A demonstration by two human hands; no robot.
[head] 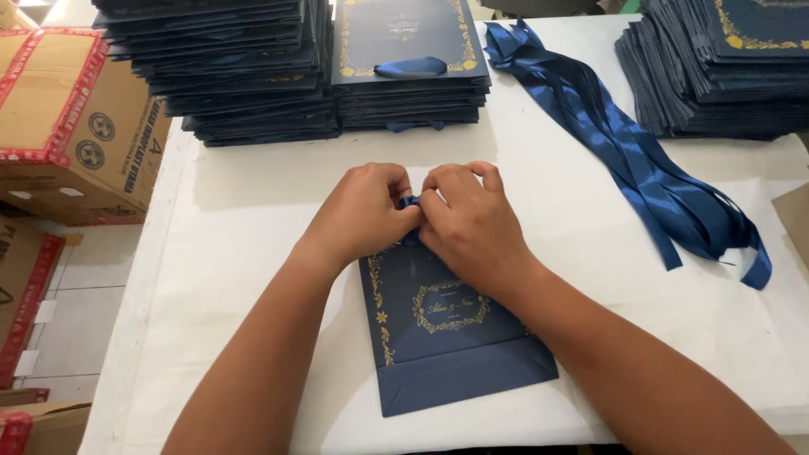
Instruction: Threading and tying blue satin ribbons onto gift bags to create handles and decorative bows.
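Note:
A flat navy paper bag (447, 337) with gold ornament lies on the white table (253, 219) in front of me, its folded base toward me. My left hand (362, 211) and my right hand (468, 215) meet over the bag's far edge. Both pinch a small piece of blue satin ribbon (409, 202) that shows between the fingers. The bag's top edge is hidden under my hands.
Stacks of the same navy bags stand at the back left (244, 76), back middle (409, 67) with a ribbon handle on top, and back right (725, 67). A bundle of loose blue ribbons (649, 168) lies at the right. Cardboard boxes (67, 118) stand left of the table.

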